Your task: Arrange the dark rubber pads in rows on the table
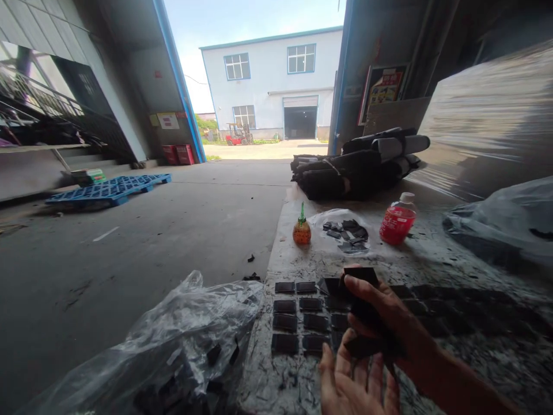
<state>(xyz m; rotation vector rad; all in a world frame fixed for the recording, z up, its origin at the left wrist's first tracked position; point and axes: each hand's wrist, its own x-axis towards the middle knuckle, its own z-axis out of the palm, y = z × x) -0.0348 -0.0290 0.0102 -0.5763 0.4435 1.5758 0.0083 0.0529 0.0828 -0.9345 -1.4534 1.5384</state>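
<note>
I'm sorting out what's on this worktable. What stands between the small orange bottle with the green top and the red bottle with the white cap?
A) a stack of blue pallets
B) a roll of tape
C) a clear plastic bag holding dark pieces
C: a clear bag of dark pieces lies between the orange bottle and the red bottle.

There is only one view, from a camera worn on the person's head, so no second view shares any part of the scene with it. It faces forward and a little downward, along the worktop [302, 369] and out through the open doorway to a white building [276, 80] far away in the yard. The camera is very near to the hands [367, 351] at the lower edge of the picture, while the floor [129, 248] on the left stretches away from it into the distance.
</note>
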